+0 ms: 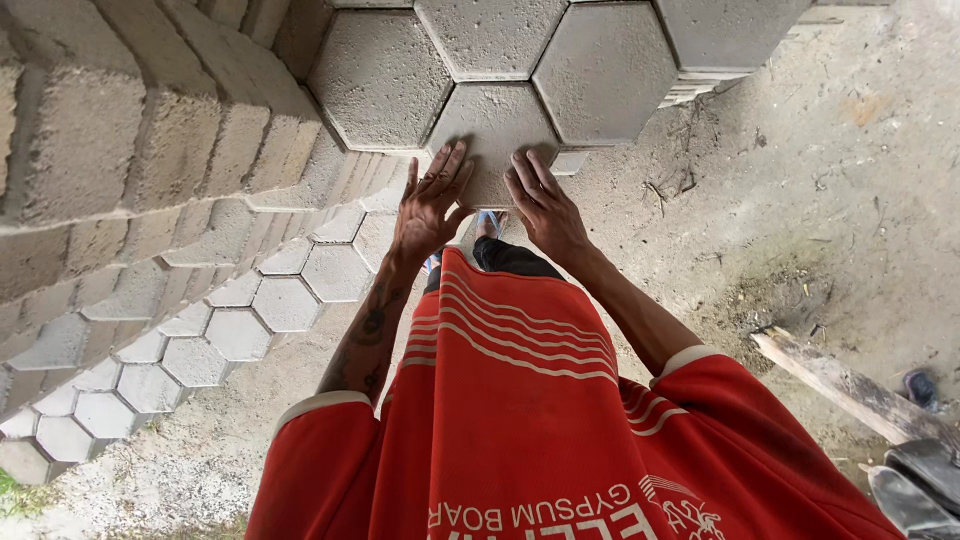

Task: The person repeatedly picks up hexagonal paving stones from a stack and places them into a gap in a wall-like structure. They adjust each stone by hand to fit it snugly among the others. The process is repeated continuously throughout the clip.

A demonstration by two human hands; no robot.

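Far left: stepped wall of stacked pavers (150,150), grey, rough, rows running down toward the ground and out of frame at the lower left corner. Looks prone to shedding a block if jolted from the side; depth of the stack and its footing not visible.

Left of centre: left hand (430,205) laid palm down, fingers spread wide and straight, pressing flat on the near edge of the hexagonal block (495,130), closed around nothing. Forearm marked with dark tattoos, too blurred to make out.

Centre: hexagonal block at the top middle, touching neighbouring blocks (380,75) on its upper sides, near edge overhanging toward the body. Likely heavy and gritty; with flat palms only and no hold underneath, could slip or tip forward. Underside and whatever supports it hidden. Directly below, between the wrists, a blue-strapped foot (488,222), right in the drop path; mostly covered by the red shirt (520,400).

Right of centre: right hand (545,205), same posture, fingers extended and slightly apart on the block's face, gripping nothing.

Far right: bare dirt, a wooden plank (850,390) and dark sandals (915,480), cut by the frame; trip hazard when stepping back.
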